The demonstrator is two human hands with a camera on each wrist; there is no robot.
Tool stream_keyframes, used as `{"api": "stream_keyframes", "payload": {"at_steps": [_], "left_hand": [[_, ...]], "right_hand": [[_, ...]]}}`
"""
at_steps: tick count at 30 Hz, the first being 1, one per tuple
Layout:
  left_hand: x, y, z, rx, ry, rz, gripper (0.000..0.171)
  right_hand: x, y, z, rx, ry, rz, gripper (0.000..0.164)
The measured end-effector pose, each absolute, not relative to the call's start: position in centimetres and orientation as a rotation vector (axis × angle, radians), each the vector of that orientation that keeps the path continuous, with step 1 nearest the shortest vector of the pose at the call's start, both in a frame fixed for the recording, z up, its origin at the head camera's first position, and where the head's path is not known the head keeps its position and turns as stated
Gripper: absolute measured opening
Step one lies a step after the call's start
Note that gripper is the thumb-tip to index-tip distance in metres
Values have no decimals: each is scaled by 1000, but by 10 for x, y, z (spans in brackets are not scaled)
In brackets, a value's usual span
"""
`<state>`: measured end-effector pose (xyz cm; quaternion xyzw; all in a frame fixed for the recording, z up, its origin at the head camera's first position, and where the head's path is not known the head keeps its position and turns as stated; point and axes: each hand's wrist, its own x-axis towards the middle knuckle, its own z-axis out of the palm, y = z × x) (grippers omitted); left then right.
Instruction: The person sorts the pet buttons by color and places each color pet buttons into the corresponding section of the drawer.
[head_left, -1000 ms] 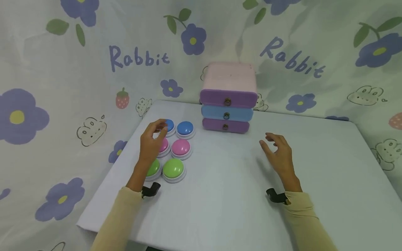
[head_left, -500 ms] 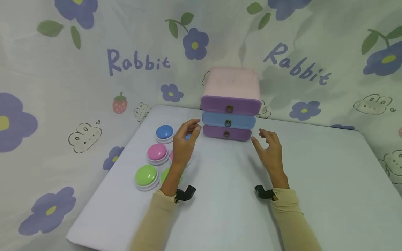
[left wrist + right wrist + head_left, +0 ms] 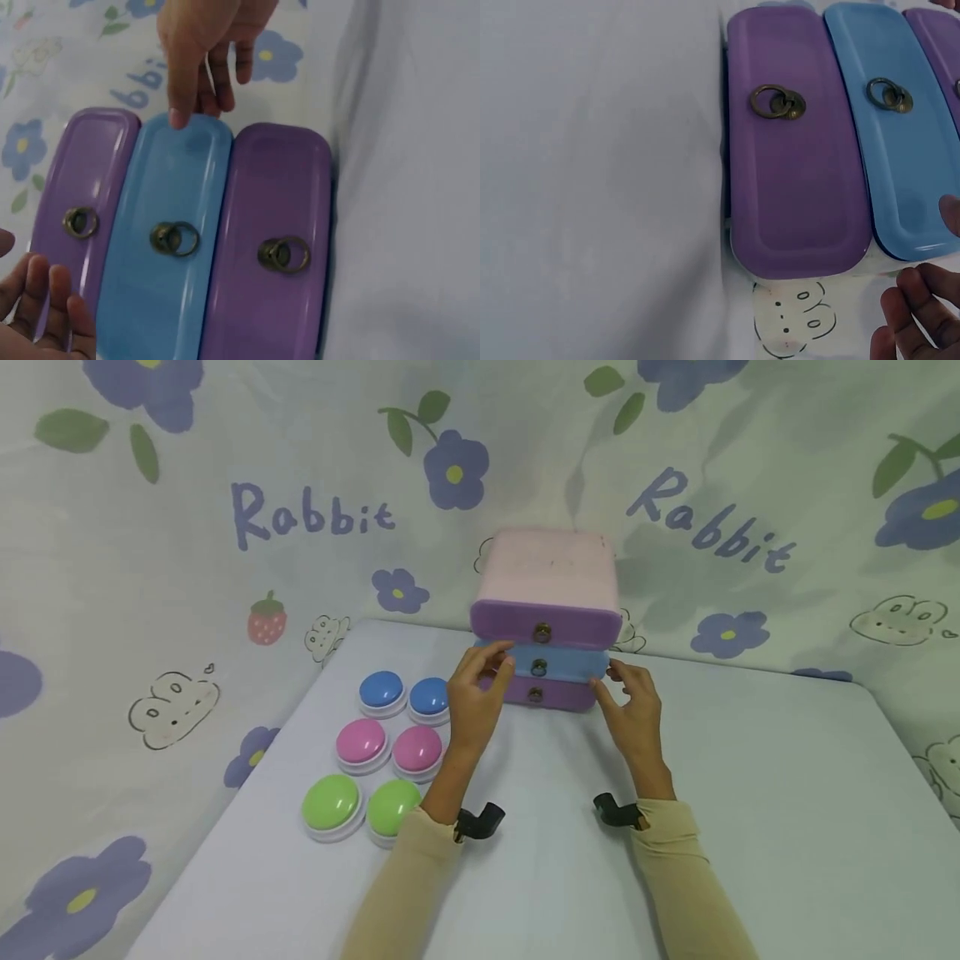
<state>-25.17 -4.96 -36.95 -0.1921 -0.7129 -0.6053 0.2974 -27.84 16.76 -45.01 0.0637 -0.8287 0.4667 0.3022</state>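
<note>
A small drawer box (image 3: 551,568) with a pink top stands at the back of the table. Its middle drawer (image 3: 573,667) is blue; the top drawer (image 3: 577,622) and bottom drawer (image 3: 566,695) are purple, each with a brass ring pull. My left hand (image 3: 477,706) is in front of the box's left end, fingers loosely bent, covering part of the lower two drawers. At the right end is my right hand (image 3: 633,714), thumb by the blue drawer's front edge and fingers beside its end. Both hands hold nothing. All three drawers are pushed in.
Several dome push buttons stand in pairs at the left: blue (image 3: 381,690), pink (image 3: 362,742) and green (image 3: 331,803), on white bases. A patterned cloth (image 3: 315,452) hangs behind the white table (image 3: 787,827).
My left hand has moved right, from above the buttons to the box's left end. My right hand has moved slightly left to the box's right end. The view has shifted a little.
</note>
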Motion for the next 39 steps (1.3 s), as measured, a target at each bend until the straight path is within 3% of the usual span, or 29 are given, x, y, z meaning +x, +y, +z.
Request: {"api": "stream_keyframes", "payload": {"at_steps": [9,19,29,39], "left_hand": [[-271,-30,-380,-514,-1869,-1564,21],[-296,-18,-407,-426,-1870,-1490,19],[-299,-17,-407,-272,-1900,-1938,20],[-294,-25,-396,-304,-1898,-1986,20]], "right_hand": [[-289,169,-448,140,-2160,1248,30],[-288,170,-450,149,-2147,1226,30],[-289,167,-456,153,-2139,1221,30],[-292,169,-457,163,-2108,1188,28]]}}
